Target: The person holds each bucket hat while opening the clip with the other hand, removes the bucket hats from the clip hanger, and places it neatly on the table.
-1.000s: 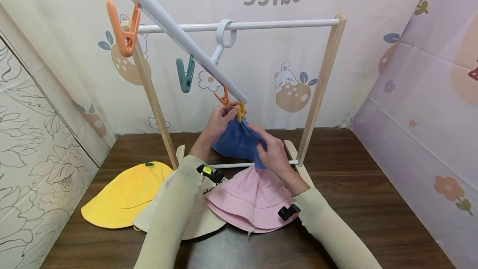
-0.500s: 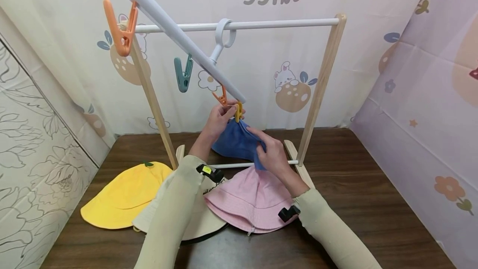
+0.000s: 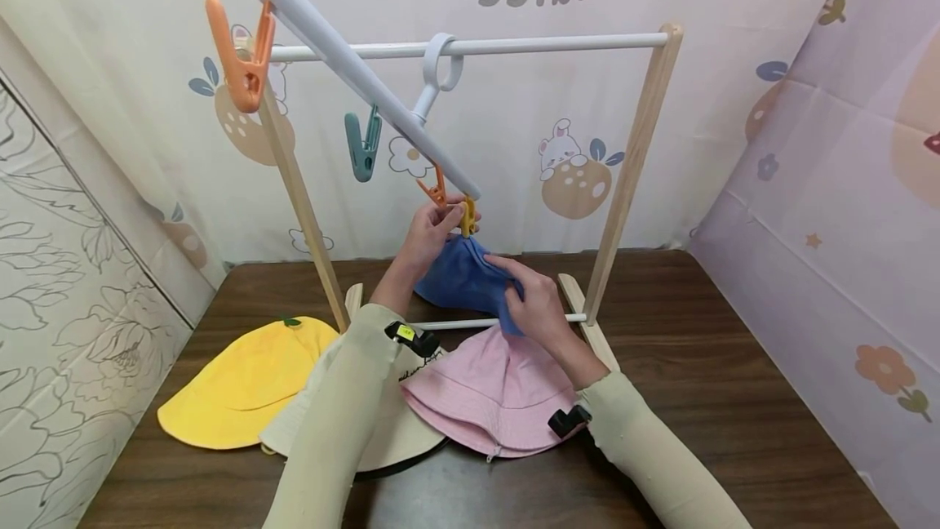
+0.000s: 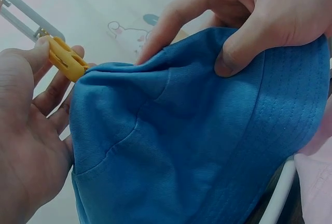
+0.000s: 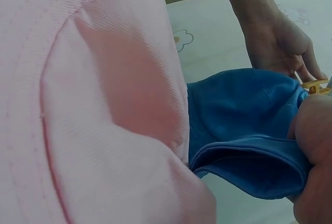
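A blue bucket hat [image 3: 463, 276] hangs below the low end of a tilted white hanger [image 3: 330, 43]. The yellow clip [image 3: 467, 217] on that end meets a fold of the hat's crown. My left hand [image 3: 426, 235] pinches this clip between thumb and fingers, as the left wrist view also shows. With thumb and fingers my right hand [image 3: 538, 300] grips the hat nearer its brim, index finger stretched along the crown [image 4: 155, 110]. In the right wrist view the hat's opening [image 5: 254, 169] shows, partly behind the pink hat [image 5: 129, 79].
The hanger hooks over the white rail [image 3: 558, 45] of a wooden rack [image 3: 631, 178]. Two orange clips and a teal clip [image 3: 363, 145] dangle from it. On the table [image 3: 734, 398] lie a yellow hat [image 3: 250, 382], a cream hat [image 3: 396, 431] and the pink one.
Both hands keep their hold on the clip and the hat. The hanger's low end, the yellow clip and the left hand have shifted very slightly left.
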The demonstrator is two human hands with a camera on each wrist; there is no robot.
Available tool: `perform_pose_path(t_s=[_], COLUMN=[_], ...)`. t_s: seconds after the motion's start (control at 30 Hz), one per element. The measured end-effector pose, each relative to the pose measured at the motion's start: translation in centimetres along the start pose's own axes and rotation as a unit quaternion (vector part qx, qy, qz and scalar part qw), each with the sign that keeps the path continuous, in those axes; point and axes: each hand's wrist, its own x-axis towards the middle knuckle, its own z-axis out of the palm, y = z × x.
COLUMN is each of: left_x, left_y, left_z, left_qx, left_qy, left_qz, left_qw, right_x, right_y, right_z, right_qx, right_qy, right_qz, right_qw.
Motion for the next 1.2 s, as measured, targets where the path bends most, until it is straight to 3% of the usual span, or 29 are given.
perform_pose_path(t_s=[0.63,1.2], left_x=[-0.14,-0.44], left_y=[-0.33,-0.62], left_z=[-0.22,0.09], left_qx=[0.008,-0.01], left_qy=[-0.005,-0.009], left_qz=[-0.001,0.019], left_qw=[1.0,0.9997], right_x=[-0.13,-0.12], right_y=[-0.01,-0.29], right_z=[0.04,0.04], right_qx=[0.001,0.003], right_qy=[-0.006,-0.002], right_qz=[0.012,0.009], right_qw=[1.0,1.0])
